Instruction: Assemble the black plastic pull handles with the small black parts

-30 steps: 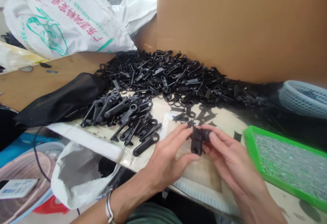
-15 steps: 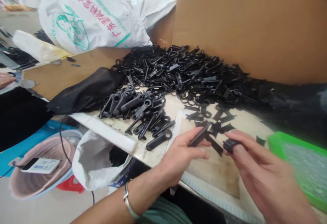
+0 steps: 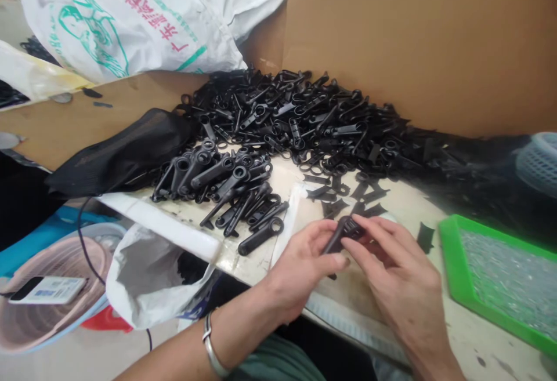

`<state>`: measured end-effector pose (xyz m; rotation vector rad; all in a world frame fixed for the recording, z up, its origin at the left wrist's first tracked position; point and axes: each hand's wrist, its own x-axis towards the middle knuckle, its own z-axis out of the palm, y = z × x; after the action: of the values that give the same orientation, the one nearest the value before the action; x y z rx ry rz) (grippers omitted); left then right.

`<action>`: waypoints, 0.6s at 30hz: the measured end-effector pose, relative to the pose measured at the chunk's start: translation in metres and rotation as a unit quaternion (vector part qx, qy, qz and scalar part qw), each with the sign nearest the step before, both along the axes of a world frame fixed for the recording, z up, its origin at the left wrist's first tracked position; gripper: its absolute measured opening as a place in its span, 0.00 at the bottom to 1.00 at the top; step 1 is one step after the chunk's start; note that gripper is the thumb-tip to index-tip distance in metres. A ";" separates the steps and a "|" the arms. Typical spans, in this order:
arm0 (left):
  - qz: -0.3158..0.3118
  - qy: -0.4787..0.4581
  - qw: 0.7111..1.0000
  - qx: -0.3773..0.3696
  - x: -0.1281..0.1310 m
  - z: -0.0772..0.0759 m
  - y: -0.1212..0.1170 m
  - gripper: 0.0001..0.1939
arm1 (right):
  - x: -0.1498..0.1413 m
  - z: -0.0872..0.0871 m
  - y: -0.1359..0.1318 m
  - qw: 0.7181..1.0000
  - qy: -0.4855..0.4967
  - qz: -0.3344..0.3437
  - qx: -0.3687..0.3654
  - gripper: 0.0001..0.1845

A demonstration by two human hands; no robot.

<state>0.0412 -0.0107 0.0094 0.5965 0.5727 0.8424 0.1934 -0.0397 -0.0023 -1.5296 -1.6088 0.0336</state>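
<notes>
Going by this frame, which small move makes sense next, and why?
Probably hold the long black part steady in the left hand and press the ribbed black piece gently against it with the right hand: each hand has its piece, and the two appear to meet at the fingertips, though fingers hide whether they are seated.

On the bench (image 3: 282,175), a heap of parts (image 3: 296,123) lies before a cardboard sheet (image 3: 418,39), with a smaller pile (image 3: 217,181) in front of its left side. A tray (image 3: 453,271) stands right, a basket (image 3: 539,163) behind it. Between pile and tray is a held part (image 3: 346,231). Lower left, a tub (image 3: 26,330) adjoins a sack (image 3: 143,279).
</notes>
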 end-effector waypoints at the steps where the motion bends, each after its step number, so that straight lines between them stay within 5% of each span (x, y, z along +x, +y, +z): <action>1: -0.001 0.001 1.000 0.013 0.002 0.000 -0.001 0.23 | -0.001 0.000 0.000 1.000 -0.022 -0.008 0.014 0.16; 11: -0.018 -0.030 0.997 0.067 0.005 -0.003 -0.005 0.30 | 0.001 0.000 0.003 0.996 -0.074 0.038 0.012 0.15; 18: -0.005 0.007 0.987 0.160 0.008 -0.011 -0.007 0.34 | -0.003 0.000 -0.007 0.998 -0.058 -0.010 0.020 0.17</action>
<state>0.0487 -0.0175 -0.0011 0.8968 0.4484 0.9281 0.1900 -0.0464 -0.0023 -1.5420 -1.6744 -0.0993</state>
